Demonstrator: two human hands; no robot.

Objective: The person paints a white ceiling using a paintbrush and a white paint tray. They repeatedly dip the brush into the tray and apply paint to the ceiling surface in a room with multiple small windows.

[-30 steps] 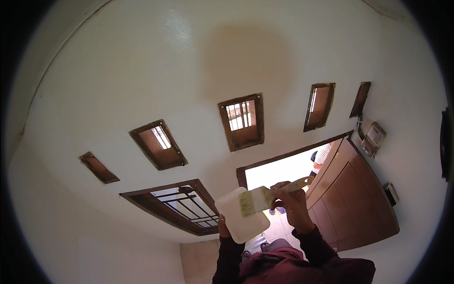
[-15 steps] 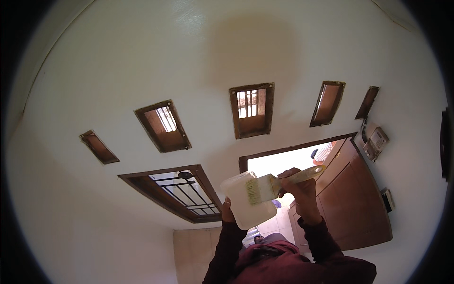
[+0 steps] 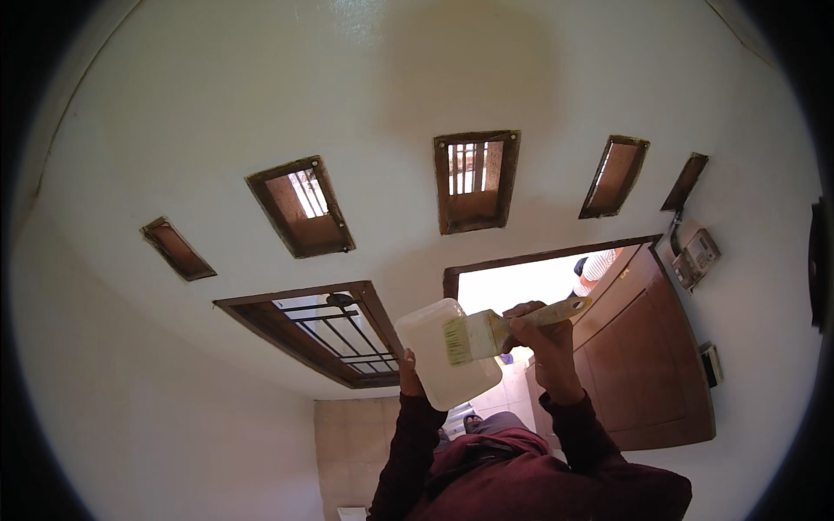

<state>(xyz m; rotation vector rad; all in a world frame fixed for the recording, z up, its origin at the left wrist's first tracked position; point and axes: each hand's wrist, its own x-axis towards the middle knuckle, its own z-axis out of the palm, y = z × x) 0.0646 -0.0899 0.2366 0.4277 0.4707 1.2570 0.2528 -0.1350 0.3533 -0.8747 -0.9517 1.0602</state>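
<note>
My left hand (image 3: pixel 410 375) grips the left side of a whitish, translucent plastic tub (image 3: pixel 423 334) with rounded corners, its fingers mostly hidden by the tub. In my right hand (image 3: pixel 540 340) is a wide paintbrush (image 3: pixel 549 314), held near the base of its worn, paint-smeared handle. The brush points left, and its paint-covered bristles, streaked yellow-green, lie over the tub. Whether the bristles touch the tub's inside I cannot tell. Both hands are in front of my chest, below the wall vents.
Ahead is a pale wall with several brown-framed vents (image 3: pixel 476 182). A barred window (image 3: pixel 334 334) sits lower left. An open brown door (image 3: pixel 647 356) stands at the right beside a bright doorway, where part of a person in stripes (image 3: pixel 598 267) shows. An electric meter (image 3: pixel 696 259) hangs on the right wall.
The view has shifted slightly, so the vents and window sit higher. Tub and brush have moved a little up and left in the picture, with both hands keeping their hold.
</note>
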